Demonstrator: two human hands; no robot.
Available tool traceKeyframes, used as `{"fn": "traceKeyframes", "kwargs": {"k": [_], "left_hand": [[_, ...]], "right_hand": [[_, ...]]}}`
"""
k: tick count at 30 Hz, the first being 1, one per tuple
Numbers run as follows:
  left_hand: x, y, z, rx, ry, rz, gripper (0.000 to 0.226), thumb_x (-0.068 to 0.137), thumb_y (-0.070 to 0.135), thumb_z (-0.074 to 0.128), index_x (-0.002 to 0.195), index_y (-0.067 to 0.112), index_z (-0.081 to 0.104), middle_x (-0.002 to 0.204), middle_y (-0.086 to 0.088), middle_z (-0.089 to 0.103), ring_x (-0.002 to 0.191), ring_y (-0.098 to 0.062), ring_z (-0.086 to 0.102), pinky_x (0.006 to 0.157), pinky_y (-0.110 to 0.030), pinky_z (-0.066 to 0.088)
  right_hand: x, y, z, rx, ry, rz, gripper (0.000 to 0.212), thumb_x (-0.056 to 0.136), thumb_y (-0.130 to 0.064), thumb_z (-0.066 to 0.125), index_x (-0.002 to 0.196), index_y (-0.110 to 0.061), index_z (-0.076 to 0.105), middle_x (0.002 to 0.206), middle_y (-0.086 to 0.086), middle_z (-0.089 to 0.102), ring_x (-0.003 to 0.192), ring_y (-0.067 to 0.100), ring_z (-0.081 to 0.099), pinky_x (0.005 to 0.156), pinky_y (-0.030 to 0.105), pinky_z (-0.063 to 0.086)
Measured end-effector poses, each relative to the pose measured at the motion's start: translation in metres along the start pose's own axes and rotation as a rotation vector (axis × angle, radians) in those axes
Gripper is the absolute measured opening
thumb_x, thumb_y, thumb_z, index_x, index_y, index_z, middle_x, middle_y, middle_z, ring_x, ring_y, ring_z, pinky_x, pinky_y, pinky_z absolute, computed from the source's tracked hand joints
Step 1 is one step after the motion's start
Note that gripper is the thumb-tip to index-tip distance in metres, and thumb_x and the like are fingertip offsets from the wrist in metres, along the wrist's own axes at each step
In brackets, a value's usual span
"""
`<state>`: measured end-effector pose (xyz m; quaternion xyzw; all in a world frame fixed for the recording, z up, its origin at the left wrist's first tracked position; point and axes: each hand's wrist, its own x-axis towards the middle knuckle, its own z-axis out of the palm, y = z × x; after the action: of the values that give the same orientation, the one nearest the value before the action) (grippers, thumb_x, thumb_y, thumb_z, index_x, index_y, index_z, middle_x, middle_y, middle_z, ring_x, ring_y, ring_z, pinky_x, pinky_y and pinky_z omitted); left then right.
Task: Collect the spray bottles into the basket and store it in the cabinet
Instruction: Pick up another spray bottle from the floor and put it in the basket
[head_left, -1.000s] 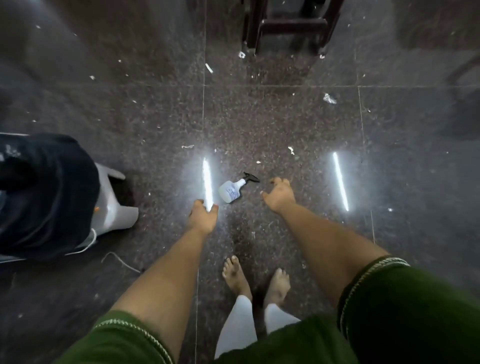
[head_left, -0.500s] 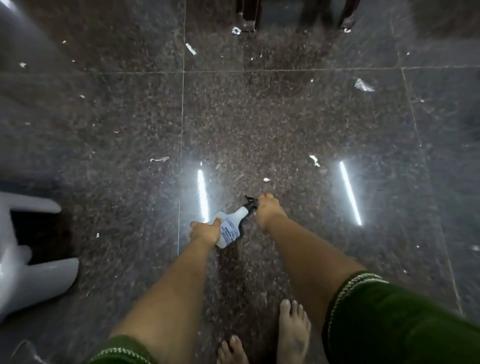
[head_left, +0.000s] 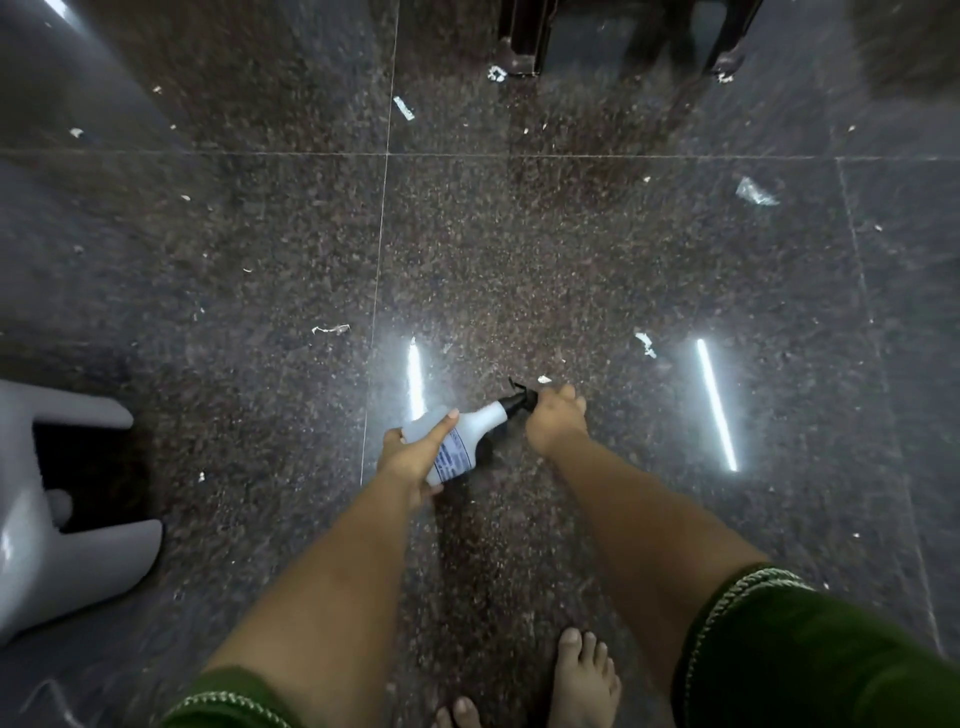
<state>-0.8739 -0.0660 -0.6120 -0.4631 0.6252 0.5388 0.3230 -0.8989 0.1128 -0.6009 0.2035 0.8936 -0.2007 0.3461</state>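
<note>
I see my left hand (head_left: 410, 460) wrapped around the spray bottle (head_left: 465, 439) body; my right hand (head_left: 556, 418) grips its black trigger head; bottle tilted above the floor (head_left: 571, 260), right of the grey stool (head_left: 57, 545).

Under my left hand (head_left: 410, 460) the spray bottle (head_left: 465, 439) looks like smooth translucent plastic with a paper label (black plastic nozzle). The floor (head_left: 571, 260) beyond is glossy speckled stone. My sleeves (head_left: 810, 649) are matt green cloth.

Both arms reaching down, left hand (head_left: 415, 460) curled in grip, right hand (head_left: 556, 423) closed
</note>
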Motion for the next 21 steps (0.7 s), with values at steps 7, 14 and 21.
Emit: {"fn": "traceKeyframes", "kwargs": {"k": [7, 14, 21], "left_hand": [[-0.135, 0.086, -0.011, 0.103, 0.057, 0.154, 0.083, 0.058, 0.078, 0.064, 0.115, 0.020, 0.044, 0.111, -0.009, 0.065, 0.094, -0.026, 0.064, 0.059, -0.031, 0.054], [-0.294, 0.155, -0.019, 0.257, 0.095, 0.205, 0.101, 0.081, 0.067, 0.054, 0.149, 0.003, 0.017, 0.143, -0.019, 0.044, 0.100, -0.034, 0.056, 0.083, -0.043, 0.056], [-0.461, 0.210, 0.022, 0.513, -0.206, 0.316, 0.112, 0.066, 0.074, 0.063, 0.145, 0.002, 0.028, 0.128, -0.022, 0.057, 0.096, -0.035, 0.065, 0.077, -0.038, 0.057]], "right_hand": [[-0.099, -0.018, -0.112, 0.351, 0.223, 0.017, 0.026, 0.097, -0.005, 0.035, 0.121, 0.000, 0.046, 0.128, 0.020, 0.044, 0.118, 0.036, 0.043, 0.096, 0.042, 0.039], [-0.243, -0.013, -0.232, 0.730, 0.191, 0.119, 0.014, 0.100, -0.008, 0.037, 0.107, -0.008, 0.048, 0.120, 0.028, 0.059, 0.104, 0.038, 0.057, 0.070, 0.029, 0.038], [-0.382, 0.055, -0.342, 0.782, 0.407, 0.249, 0.027, 0.097, -0.015, 0.046, 0.120, -0.005, 0.055, 0.128, 0.018, 0.055, 0.117, 0.033, 0.054, 0.096, 0.033, 0.042]]}}
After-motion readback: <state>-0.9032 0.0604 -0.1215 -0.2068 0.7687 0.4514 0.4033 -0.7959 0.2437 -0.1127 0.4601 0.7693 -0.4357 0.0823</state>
